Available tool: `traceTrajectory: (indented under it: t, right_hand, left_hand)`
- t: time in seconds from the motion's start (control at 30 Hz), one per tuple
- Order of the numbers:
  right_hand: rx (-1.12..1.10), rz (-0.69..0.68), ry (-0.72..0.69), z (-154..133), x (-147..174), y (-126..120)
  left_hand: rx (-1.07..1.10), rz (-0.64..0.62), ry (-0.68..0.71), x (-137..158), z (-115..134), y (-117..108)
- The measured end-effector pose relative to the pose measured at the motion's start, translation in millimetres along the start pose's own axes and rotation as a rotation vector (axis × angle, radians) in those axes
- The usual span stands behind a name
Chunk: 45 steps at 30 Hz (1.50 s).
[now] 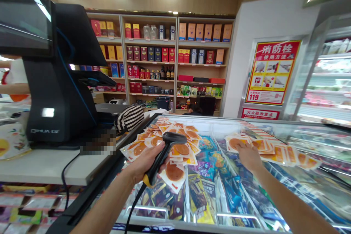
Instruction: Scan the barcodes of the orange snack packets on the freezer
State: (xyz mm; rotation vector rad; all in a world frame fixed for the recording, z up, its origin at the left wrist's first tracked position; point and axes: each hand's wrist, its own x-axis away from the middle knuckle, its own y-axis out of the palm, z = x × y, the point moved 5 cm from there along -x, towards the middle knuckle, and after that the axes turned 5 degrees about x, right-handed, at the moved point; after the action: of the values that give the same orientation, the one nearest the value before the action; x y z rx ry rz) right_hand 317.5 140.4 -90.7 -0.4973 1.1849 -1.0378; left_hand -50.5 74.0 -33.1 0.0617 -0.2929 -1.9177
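Note:
My left hand [148,162] is wrapped around the handle of a black barcode scanner [174,138], its head pointing away over a heap of packets. The flat white-and-orange food packets [175,172], each with a round orange-brown piece, are piled on the chest freezer's glass top. To the right, my right hand [248,155] has its fingers closed at the edge of a similar packet [233,142]. This one lies at the left end of an overlapping row of packets [285,153]. The fingertips are partly hidden. A cable [134,204] hangs from the scanner.
Bagged frozen goods [201,193] lie in wire baskets beneath the glass. On the left, a cash register [63,80] and a striped cloth item [130,117] stand on the counter [55,170]. Behind are shelves of boxes [149,54]; a lit refrigerator [329,84] is at right. Another person's arm [16,88] shows far left.

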Motion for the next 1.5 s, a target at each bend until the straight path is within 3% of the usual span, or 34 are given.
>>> traceTrajectory:
  t: [0.1, 0.2, 0.33, 0.43, 0.63, 0.83, 0.9, 1.03, 1.1, 1.27, 1.5]
  right_hand:
    - [-0.104, 0.064, 0.004, -21, -3, -19]
    - [-0.319, 0.034, -0.036, -60, -8, -40]
    - [-0.672, 0.0, -0.231, -125, -15, -71]
    - [-0.819, -0.028, -0.382, -162, -15, -89]
    - [-0.887, -0.119, -0.464, -191, -12, -96]
    - [-0.807, -0.06, -0.479, -190, -7, -104]
    - [-0.772, -0.02, -0.36, -177, -11, -103]
    - [-0.727, 0.089, 0.061, -132, -23, -92]
    - [-0.732, 0.122, 0.175, -112, -25, -86]
    - [-0.831, 0.126, 0.265, -82, -23, -69]
    - [-1.101, 0.056, 0.372, -65, -20, -43]
  left_hand:
    - [0.027, 0.019, 0.012, 3, 0, -9]
    - [0.037, 0.057, 0.041, 6, 0, -16]
    - [0.029, 0.066, 0.037, 14, 0, -31]
    - [0.023, 0.091, 0.018, 22, 1, -48]
    - [0.038, 0.165, 0.032, 38, 3, -73]
    - [0.057, 0.201, 0.059, 42, 1, -64]
    - [0.068, 0.192, 0.06, 41, 1, -55]
    - [0.071, 0.056, 0.045, 32, 0, -30]
    - [0.073, 0.0, 0.04, 26, 0, -18]
    - [0.092, -0.112, 0.026, 11, -1, 15]
    - [0.008, -0.229, -0.039, -4, -20, 50]
